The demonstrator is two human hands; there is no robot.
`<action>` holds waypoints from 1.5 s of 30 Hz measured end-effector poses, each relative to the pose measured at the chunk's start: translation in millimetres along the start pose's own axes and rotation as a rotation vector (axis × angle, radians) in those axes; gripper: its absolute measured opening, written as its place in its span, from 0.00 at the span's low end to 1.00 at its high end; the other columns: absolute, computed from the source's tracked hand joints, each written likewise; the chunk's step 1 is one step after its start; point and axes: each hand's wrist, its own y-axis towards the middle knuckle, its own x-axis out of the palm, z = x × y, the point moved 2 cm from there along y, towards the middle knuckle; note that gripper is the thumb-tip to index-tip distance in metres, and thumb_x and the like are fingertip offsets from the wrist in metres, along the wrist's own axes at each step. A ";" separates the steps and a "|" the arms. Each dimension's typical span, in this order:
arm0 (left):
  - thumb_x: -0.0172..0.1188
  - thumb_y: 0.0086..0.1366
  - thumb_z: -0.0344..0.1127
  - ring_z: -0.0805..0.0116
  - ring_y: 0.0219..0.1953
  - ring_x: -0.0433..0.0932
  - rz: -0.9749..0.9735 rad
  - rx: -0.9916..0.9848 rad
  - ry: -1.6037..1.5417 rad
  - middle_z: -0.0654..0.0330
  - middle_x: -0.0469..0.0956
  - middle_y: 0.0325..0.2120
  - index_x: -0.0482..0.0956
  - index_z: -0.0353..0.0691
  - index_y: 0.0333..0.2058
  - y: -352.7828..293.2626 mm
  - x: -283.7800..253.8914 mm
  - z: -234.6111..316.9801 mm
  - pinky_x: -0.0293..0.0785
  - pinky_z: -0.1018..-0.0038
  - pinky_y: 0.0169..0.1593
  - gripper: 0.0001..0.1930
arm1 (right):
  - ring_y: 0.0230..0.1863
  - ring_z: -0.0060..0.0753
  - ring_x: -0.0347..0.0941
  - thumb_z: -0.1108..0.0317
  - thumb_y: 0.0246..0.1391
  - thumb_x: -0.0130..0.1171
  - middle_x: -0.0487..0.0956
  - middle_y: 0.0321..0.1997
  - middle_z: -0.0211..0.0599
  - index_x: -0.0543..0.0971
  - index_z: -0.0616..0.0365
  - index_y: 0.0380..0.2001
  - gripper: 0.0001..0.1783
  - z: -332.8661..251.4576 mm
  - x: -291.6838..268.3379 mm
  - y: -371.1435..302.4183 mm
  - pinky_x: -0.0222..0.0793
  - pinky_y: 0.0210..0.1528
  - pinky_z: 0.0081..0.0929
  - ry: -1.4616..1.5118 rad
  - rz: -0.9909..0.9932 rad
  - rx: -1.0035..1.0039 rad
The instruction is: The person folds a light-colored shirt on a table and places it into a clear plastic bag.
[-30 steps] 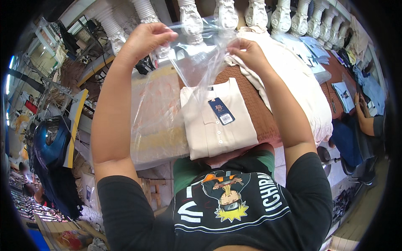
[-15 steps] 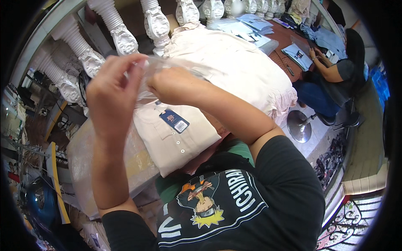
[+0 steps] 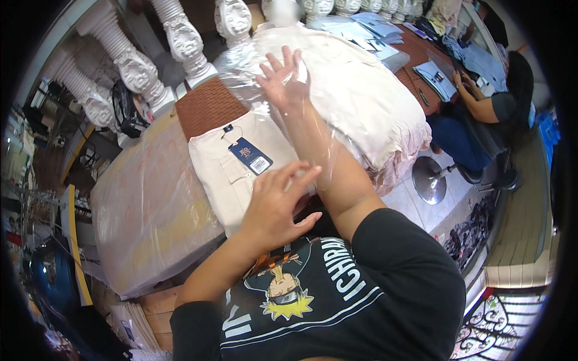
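Note:
A clear plastic bag (image 3: 325,144) is drawn over my right hand (image 3: 284,81) and part of the forearm. Inside the film the fingers of that hand are spread. My left hand (image 3: 278,195) is by the bag's lower edge, its thumb and fingers apart; whether a fingertip touches the film I cannot tell. Below and left of the right arm lies a folded cream shirt (image 3: 208,159) with a dark blue hang tag (image 3: 250,155) on its front. My left hand covers the shirt's near right part.
Cream garments are piled in a large heap (image 3: 361,96) beyond my right arm. A plastic-wrapped box (image 3: 150,210) stands at left, beside a brown woven surface (image 3: 208,108). White balusters (image 3: 183,42) line the back. At right a person (image 3: 481,114) sits by a table with blue folded shirts (image 3: 436,78).
My hands have separated. The right has gone into the bag and reached out with spread fingers; the left has come down toward me, over the shirt's near side.

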 end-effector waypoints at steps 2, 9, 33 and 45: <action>0.66 0.50 0.40 0.56 0.57 0.63 0.242 0.003 -0.068 0.51 0.65 0.55 0.64 0.40 0.57 -0.9 -17.4 -23.8 0.58 0.61 0.58 0.35 | 0.65 0.54 0.50 0.42 0.60 0.38 0.46 0.69 0.49 0.45 0.43 0.67 0.37 -3.0 13.2 -11.4 0.56 0.60 0.46 -0.062 -0.155 -0.005; 0.58 0.61 0.53 0.63 0.56 0.65 0.678 -0.714 -1.451 0.60 0.67 0.54 0.63 0.41 0.58 31.9 -30.6 -141.6 0.56 0.65 0.60 0.32 | 0.59 0.35 0.59 0.44 0.63 0.35 0.58 0.66 0.39 0.55 0.54 0.65 0.34 14.6 62.1 -61.8 0.55 0.59 0.34 -0.041 -0.453 0.183; 0.61 0.60 0.37 0.85 0.18 0.61 1.460 -1.066 -0.979 0.70 0.72 0.25 0.74 0.44 0.35 -153.6 -185.2 -377.5 0.52 0.86 0.19 0.08 | 0.65 0.46 0.56 0.64 0.61 0.45 0.56 0.67 0.48 0.50 0.56 0.65 0.32 82.5 3.6 -89.0 0.58 0.63 0.42 -0.307 -0.385 0.769; 0.62 0.58 0.47 0.65 0.47 0.72 1.114 -0.925 -0.159 0.55 0.72 0.49 0.69 0.36 0.53 -161.7 -167.8 -284.8 0.67 0.71 0.50 0.29 | 0.57 0.33 0.69 0.62 0.59 0.49 0.72 0.56 0.42 0.68 0.60 0.57 0.24 37.6 13.6 -61.9 0.60 0.60 0.29 -1.030 -0.535 0.558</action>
